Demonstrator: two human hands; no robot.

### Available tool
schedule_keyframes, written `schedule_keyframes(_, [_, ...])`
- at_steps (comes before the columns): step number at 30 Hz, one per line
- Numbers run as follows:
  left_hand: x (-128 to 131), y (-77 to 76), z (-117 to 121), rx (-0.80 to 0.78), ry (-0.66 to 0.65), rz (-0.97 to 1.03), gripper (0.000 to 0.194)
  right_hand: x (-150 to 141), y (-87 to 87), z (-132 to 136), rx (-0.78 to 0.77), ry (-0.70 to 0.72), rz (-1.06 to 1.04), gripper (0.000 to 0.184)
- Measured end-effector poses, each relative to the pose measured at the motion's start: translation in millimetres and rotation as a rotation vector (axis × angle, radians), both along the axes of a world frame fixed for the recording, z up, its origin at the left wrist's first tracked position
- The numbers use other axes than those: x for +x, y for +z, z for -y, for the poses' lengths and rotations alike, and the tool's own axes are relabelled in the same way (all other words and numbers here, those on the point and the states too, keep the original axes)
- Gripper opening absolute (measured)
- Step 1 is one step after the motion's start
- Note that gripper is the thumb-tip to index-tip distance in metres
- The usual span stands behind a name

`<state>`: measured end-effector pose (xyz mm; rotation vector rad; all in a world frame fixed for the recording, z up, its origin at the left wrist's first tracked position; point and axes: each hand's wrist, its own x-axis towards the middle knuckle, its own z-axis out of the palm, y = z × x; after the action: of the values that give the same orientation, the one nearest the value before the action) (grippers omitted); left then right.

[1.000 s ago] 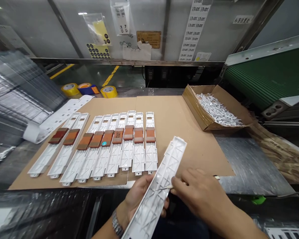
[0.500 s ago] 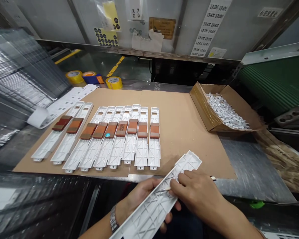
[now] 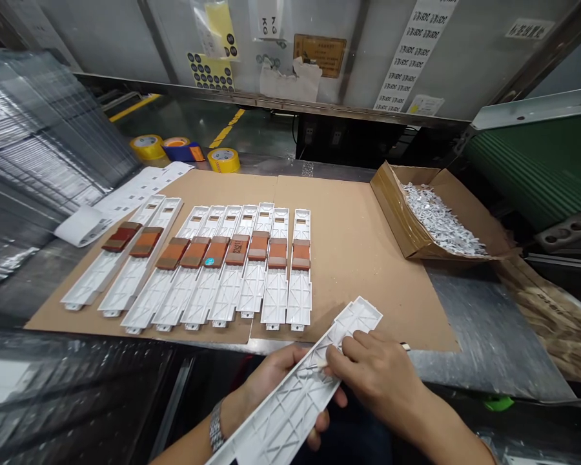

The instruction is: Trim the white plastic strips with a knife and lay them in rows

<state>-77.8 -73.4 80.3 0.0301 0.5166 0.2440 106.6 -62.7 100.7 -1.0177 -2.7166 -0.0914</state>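
The long strips (image 3: 226, 294) look like white plastic, a bit shiny, with bumpy ribs. The blocks (image 3: 259, 246) on them look brown and dull. The big sheets (image 3: 348, 258) are flat, dull brown cardboard. The bench (image 3: 484, 342) is gray metal, scratched and a little shiny. The tape rolls (image 3: 224, 160) look yellow and glossy.

Two yellow tape rolls (image 3: 223, 160) are flanking an orange-and-blue roll (image 3: 184, 152), a long printed paper (image 3: 126, 196) is curling near a plastic-wrapped stack (image 3: 43, 129), yellow sticker sheets (image 3: 211, 72) are hanging on the grey panel (image 3: 109, 39), crumpled brown paper (image 3: 542, 310) is lying near the green ribbed belt (image 3: 537, 168), and a bright green object (image 3: 498, 403) is showing at lower right.
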Motion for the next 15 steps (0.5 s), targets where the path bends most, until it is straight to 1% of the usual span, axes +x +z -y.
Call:
schedule_keyframes(3, [-2, -3.7, 2, -0.008, -0.026, 0.006, 0.054, 2, -1.9, -2, -0.012, 0.030, 0.014, 0.009])
schedule_keyframes(6, [-3, -8.5, 3, -0.003, -0.085, 0.025, 0.060, 0, -1.1, -3, 0.000, 0.026, 0.022, 0.008])
schedule_keyframes(7, [-4, -9.5, 3, -0.004, -0.086, 0.035, 0.060, -1, 0.2, -3, 0.009, 0.020, 0.010, 0.010])
schedule_keyframes(10, [-9, -11.4, 1, 0.014, 0.028, 0.080, 0.054, -2, 6.5, -4, 0.018, 0.025, -0.096, 0.018])
schedule_keyframes(12, [-17, -11.4, -1, 0.036, 0.105, 0.080, 0.050, 3, 9.7, -6, -0.039, 0.036, -0.221, 0.019])
schedule_keyframes(13, [-23, -10.6, -2, 0.052, 0.124, 0.069, 0.049, 7, 9.2, -8, -0.076, 0.013, -0.291, 0.017])
schedule_keyframes(14, [-28, -9.2, -3, 0.074, 0.127, 0.056, 0.050, 13, 6.5, -11, -0.096, -0.044, -0.358, 0.017])
schedule_keyframes(15, [-34, -6.9, -3, 0.091, 0.120, 0.042, 0.052, 20, 1.1, -15, -0.095, -0.137, -0.409, 0.018])
